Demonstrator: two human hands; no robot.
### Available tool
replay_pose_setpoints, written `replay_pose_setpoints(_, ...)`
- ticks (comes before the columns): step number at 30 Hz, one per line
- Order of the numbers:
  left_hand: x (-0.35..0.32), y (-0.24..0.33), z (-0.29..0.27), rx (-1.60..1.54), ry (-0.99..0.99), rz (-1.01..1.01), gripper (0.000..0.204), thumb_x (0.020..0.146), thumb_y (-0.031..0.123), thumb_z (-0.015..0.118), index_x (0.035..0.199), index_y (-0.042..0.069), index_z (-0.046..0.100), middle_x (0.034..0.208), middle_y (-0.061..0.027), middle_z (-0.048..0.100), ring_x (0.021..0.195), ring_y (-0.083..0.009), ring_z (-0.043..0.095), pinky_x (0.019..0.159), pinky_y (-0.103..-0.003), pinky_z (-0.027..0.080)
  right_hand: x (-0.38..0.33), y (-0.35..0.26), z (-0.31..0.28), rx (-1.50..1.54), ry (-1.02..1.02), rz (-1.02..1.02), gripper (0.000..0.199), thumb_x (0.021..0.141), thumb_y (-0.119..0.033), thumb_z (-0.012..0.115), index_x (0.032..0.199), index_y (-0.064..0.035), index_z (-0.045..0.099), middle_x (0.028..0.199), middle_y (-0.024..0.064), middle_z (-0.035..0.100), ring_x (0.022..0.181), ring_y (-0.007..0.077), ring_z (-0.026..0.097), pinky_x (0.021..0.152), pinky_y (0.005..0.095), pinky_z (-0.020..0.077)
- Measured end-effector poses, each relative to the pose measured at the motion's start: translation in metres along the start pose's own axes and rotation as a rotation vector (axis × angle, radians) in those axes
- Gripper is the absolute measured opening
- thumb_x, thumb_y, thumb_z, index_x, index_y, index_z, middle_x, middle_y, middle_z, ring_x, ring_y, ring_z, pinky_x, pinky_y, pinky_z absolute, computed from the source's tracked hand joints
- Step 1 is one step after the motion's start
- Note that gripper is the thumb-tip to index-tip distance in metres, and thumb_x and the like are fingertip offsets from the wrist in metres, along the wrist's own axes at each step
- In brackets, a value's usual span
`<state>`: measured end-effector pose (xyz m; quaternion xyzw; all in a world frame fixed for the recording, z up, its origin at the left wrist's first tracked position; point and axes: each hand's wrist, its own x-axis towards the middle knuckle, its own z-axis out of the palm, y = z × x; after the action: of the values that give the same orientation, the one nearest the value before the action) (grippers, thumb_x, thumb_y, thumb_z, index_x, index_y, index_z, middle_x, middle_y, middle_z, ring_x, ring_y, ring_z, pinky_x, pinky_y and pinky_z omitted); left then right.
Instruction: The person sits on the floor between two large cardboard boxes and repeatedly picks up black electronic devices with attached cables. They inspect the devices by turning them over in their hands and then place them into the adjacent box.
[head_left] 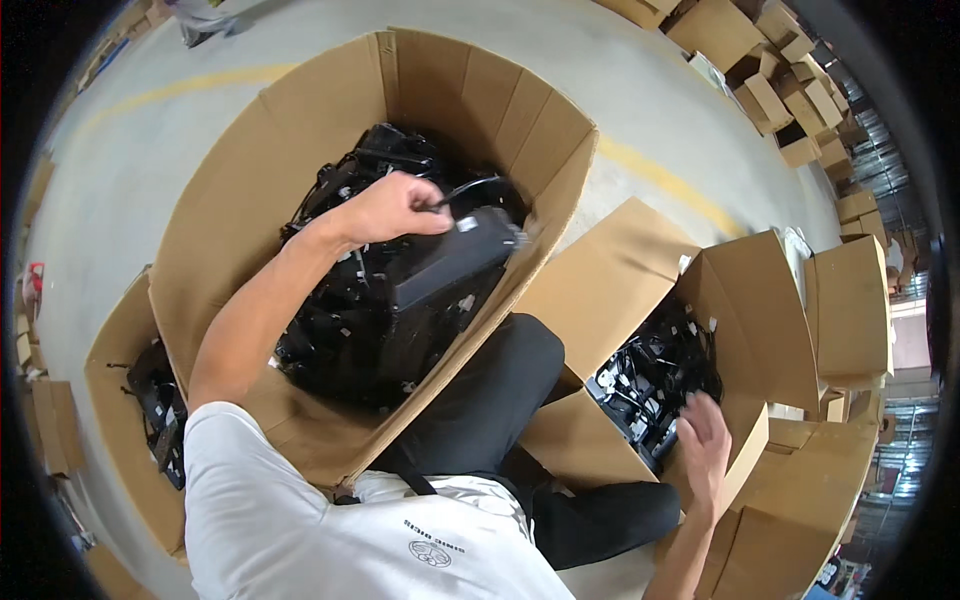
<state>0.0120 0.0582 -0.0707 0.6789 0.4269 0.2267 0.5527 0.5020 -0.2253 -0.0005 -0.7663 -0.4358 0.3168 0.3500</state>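
My left hand (408,208) is closed in a pinch on a thin black cable (487,183), above the large cardboard box (300,110). The cable arcs over to a black oblong block (455,258), like a power adapter, which is blurred at its right end. Below it, a heap of black adapters and cables (350,320) with small white labels lies in the box. My right hand (705,445) is at the inner side of a smaller open box (590,435), fingers loosely bent and apart, nothing seen in them. Black cables and white connectors (650,380) fill that box.
Another box (130,470) with black parts stands at the left. The smaller box's flaps (610,280) stick out beside my knee (530,350). More cartons (800,490) stand at the right, and a pile of boxes (770,80) lies at the far right.
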Motion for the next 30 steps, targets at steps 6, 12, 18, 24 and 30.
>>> replay_pose_setpoints(6, -0.023, 0.100, 0.065, -0.224, -0.319, 0.171, 0.021, 0.087, 0.015, 0.081, 0.101, 0.000, 0.074, 0.090, -0.0005, 0.072, 0.084, -0.0061, 0.061, 0.078, -0.026, 0.050, 0.030, -0.161, 0.146, -0.183, -0.261, -1.057, 0.084, 0.059, 0.004, 0.087, 0.137, -0.0042, 0.058, 0.150, 0.0203, 0.051, 0.140, 0.0380, 0.048, 0.113, 0.0436, 0.0426)
replay_pose_setpoints(12, -0.002, -0.021, 0.052, -0.031, 0.262, 0.097, 0.033, 0.104, 0.029, 0.063, 0.106, -0.003, 0.071, 0.093, -0.0036, 0.071, 0.088, -0.0125, 0.064, 0.082, -0.032, 0.054, 0.022, -0.121, 0.162, -0.016, -0.319, -0.943, 0.061, 0.064, 0.006, 0.082, 0.123, -0.0031, 0.066, 0.126, 0.0158, 0.069, 0.112, 0.0308, 0.069, 0.098, 0.0388, 0.0532)
replay_pose_setpoints(18, -0.044, -0.231, 0.135, 1.010, -0.296, -0.109, 0.066, 0.078, 0.041, 0.083, 0.123, -0.003, 0.065, 0.125, -0.0245, 0.067, 0.114, -0.0405, 0.066, 0.095, -0.050, 0.054, -0.001, -0.100, 0.109, 0.594, -0.070, -0.292, 0.037, 0.080, 0.002, 0.069, 0.117, 0.0054, 0.068, 0.107, 0.0093, 0.073, 0.091, 0.0179, 0.071, 0.085, 0.0346, 0.0590)
replay_pose_setpoints(24, -0.053, -0.250, 0.098, 1.043, -0.473, -0.128, 0.041, 0.077, 0.028, 0.081, 0.100, -0.005, 0.075, 0.087, -0.0193, 0.075, 0.082, -0.0306, 0.074, 0.074, -0.041, 0.059, 0.012, -0.054, 0.056, 0.957, -0.032, -0.502, 0.037, 0.102, -0.017, 0.063, 0.132, 0.0015, 0.055, 0.119, 0.0139, 0.069, 0.096, 0.0264, 0.073, 0.071, 0.0409, 0.0647)
replay_pose_setpoints(30, -0.038, 0.022, 0.021, 0.211, 0.324, 0.101, 0.037, 0.086, 0.019, 0.077, 0.110, -0.005, 0.064, 0.105, -0.0123, 0.068, 0.097, -0.0180, 0.063, 0.088, -0.036, 0.052, -0.016, -0.052, 0.005, 0.759, 0.293, -0.510, 0.033, 0.101, -0.014, 0.066, 0.129, 0.0022, 0.060, 0.120, 0.0104, 0.069, 0.103, 0.0192, 0.068, 0.090, 0.0339, 0.0556)
